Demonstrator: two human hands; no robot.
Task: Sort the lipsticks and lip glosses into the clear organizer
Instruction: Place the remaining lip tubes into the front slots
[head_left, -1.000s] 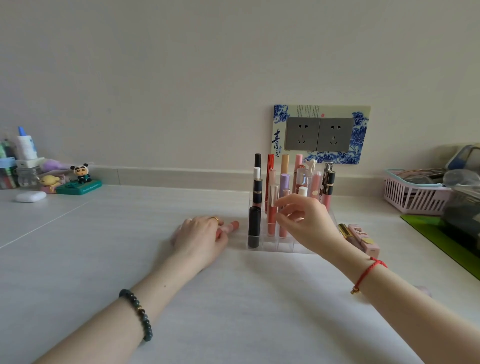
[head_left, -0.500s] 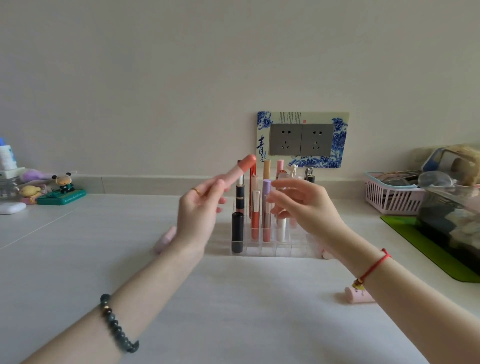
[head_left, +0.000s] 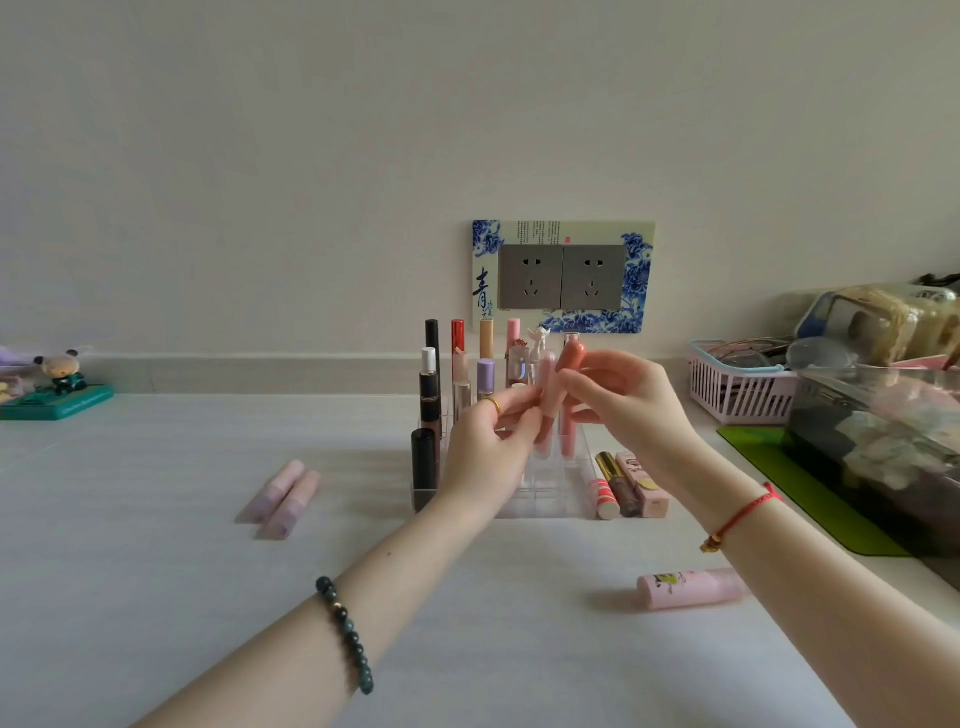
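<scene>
The clear organizer stands mid-table below the wall socket, with several lipsticks and glosses upright in it. Above it, my left hand and my right hand both grip a coral-pink lip gloss tube, tilted with its orange end up. Two pale pink tubes lie on the table to the organizer's left. A striped tube, a gold-capped gloss and a pink one lie against its right side. A pink lipstick lies near my right forearm.
A pink basket and a clear bin on a green mat crowd the right edge. A panda figurine on a teal base sits far left by the wall.
My left hand carried the coral tube to the right, over the organizer, and my right hand took hold of it too. The view shifted, bringing the loose tubes on both sides into sight.
</scene>
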